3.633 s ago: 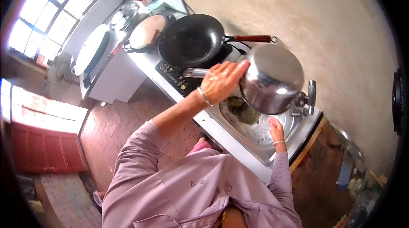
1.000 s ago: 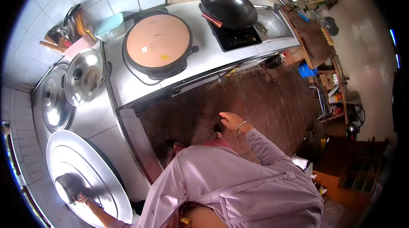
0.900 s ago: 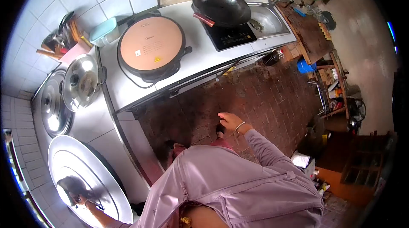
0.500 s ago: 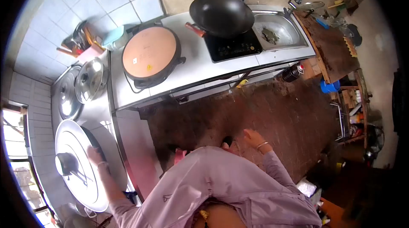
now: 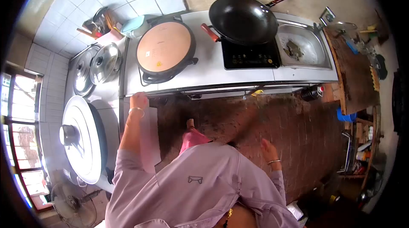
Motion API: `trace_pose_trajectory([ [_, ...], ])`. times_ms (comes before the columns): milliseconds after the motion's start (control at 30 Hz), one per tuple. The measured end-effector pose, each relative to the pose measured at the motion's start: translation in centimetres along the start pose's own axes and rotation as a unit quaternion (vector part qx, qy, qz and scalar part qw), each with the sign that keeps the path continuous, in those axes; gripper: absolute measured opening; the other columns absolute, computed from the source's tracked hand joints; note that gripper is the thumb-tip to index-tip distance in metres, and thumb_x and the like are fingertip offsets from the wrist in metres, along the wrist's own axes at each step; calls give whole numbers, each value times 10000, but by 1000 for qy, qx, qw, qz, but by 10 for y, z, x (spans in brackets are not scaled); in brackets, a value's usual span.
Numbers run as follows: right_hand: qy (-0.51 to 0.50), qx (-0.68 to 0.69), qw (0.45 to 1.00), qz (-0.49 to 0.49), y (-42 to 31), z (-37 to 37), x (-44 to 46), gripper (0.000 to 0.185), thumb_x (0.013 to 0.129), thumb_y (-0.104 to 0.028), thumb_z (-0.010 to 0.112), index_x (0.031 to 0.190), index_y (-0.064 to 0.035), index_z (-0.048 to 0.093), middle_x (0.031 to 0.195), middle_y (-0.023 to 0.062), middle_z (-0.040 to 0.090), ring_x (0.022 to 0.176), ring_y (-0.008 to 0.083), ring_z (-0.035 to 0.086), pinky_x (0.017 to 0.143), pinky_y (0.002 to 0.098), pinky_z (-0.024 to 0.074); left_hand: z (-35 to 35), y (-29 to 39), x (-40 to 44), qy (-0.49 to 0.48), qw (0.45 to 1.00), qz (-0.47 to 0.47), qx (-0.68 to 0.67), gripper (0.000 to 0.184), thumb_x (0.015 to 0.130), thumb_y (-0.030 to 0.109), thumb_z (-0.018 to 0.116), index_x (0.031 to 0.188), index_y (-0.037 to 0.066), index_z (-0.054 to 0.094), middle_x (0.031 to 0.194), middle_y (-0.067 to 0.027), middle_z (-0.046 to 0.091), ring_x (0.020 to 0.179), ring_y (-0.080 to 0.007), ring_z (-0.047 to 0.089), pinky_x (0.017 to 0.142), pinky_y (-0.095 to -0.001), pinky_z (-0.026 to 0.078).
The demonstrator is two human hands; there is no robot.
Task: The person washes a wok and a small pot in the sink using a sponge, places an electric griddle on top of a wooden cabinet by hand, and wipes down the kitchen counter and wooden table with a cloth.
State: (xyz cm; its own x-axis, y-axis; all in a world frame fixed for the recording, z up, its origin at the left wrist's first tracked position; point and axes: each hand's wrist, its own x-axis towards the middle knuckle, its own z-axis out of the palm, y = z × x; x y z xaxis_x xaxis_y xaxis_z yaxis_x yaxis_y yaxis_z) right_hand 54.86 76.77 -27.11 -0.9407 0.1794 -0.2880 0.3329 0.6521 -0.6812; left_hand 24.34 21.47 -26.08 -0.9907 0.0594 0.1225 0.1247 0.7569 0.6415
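My left hand [image 5: 139, 100], its fingers curled in and nothing seen in it, is over the counter's front corner, below the round pink-topped electric pan [image 5: 165, 45]. Low over the floor on the right, my right hand [image 5: 268, 150] hangs with loosely closed fingers and nothing visible in it. A small steel pot [image 5: 67, 134] rests on the large white-silver lid [image 5: 87, 143] at the left. The black wok [image 5: 243, 18] sits on the induction cooker [image 5: 250, 57], beside the sink [image 5: 313, 49], which holds a dark greenish clump [image 5: 294, 51].
Glass lids [image 5: 105, 63] lie on the left counter [image 5: 111, 113], near a utensil holder [image 5: 101, 25] and a pale blue box [image 5: 134, 27]. A dark bottle [image 5: 310, 94] stands under the counter. A blue bucket [image 5: 346, 115] and shelf are at the right; a fan [image 5: 73, 202] is lower left.
The steel pot, earlier held over the sink, is now on the large lid. My left hand has left the pot and lid and moved up and right. The view has shifted, showing more window.
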Motion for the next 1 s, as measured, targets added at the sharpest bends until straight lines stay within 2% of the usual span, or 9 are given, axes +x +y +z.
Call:
trace_pose_trajectory([
  [133,-50,197,979,-12,-64,25,62,232,845,-113,468,1056,-29,516,922,93,597,791,163,579,692,276,467,16,-146,32,-77,983,-80,-148,316,809,312,470,709,29,568,568,-49,524,480,-189,497,415,-321,373],
  [200,-131,309,942,19,-141,34,114,199,856,-116,458,1024,-37,530,843,70,601,678,118,567,599,244,467,30,-194,57,-104,956,232,-147,365,834,379,417,874,37,540,709,-67,569,595,-198,537,493,-361,383],
  [233,-160,332,929,19,-180,41,140,184,864,-122,446,998,-41,541,799,58,600,629,95,553,566,228,462,15,-158,64,-161,960,23,-226,374,841,387,410,906,39,531,744,-71,580,641,-201,551,518,-361,389],
  [300,-228,335,914,27,-255,58,190,204,882,-152,416,999,-39,541,807,55,588,630,83,538,545,211,453,-24,-45,79,-30,755,-457,-469,397,853,403,394,971,44,514,816,-80,604,733,-208,578,567,-359,399],
  [367,-269,332,904,2,-306,89,235,235,893,-185,396,972,-19,542,783,59,587,582,79,527,483,196,433,0,-89,106,-90,682,-499,-527,309,857,352,425,945,67,504,842,-92,609,727,-214,576,616,-334,396],
  [433,-271,342,896,79,-343,118,268,257,877,-209,408,917,5,545,739,54,583,530,74,510,424,189,397,14,-99,123,-94,669,-507,-535,222,842,242,481,951,49,502,788,-91,597,658,-183,554,524,-287,406],
  [500,-245,324,908,100,-355,141,290,260,866,-251,424,820,-19,530,692,49,575,512,79,505,398,202,385,1,-88,125,-148,738,-450,-480,206,829,167,495,969,16,501,754,-88,583,625,-156,542,459,-239,386],
  [800,-180,356,888,229,-378,146,294,283,849,-314,484,827,-32,503,657,75,569,476,98,495,366,206,364,-82,20,154,-152,705,-378,-581,150,840,106,466,910,-25,484,707,-90,539,601,-147,524,461,-238,398],
  [1000,-183,609,710,303,-404,127,286,198,828,-249,545,808,-53,524,752,61,590,600,113,518,478,240,397,-97,57,172,-221,669,-323,-632,179,852,102,434,955,-40,469,696,-83,532,593,-144,522,448,-230,404],
])
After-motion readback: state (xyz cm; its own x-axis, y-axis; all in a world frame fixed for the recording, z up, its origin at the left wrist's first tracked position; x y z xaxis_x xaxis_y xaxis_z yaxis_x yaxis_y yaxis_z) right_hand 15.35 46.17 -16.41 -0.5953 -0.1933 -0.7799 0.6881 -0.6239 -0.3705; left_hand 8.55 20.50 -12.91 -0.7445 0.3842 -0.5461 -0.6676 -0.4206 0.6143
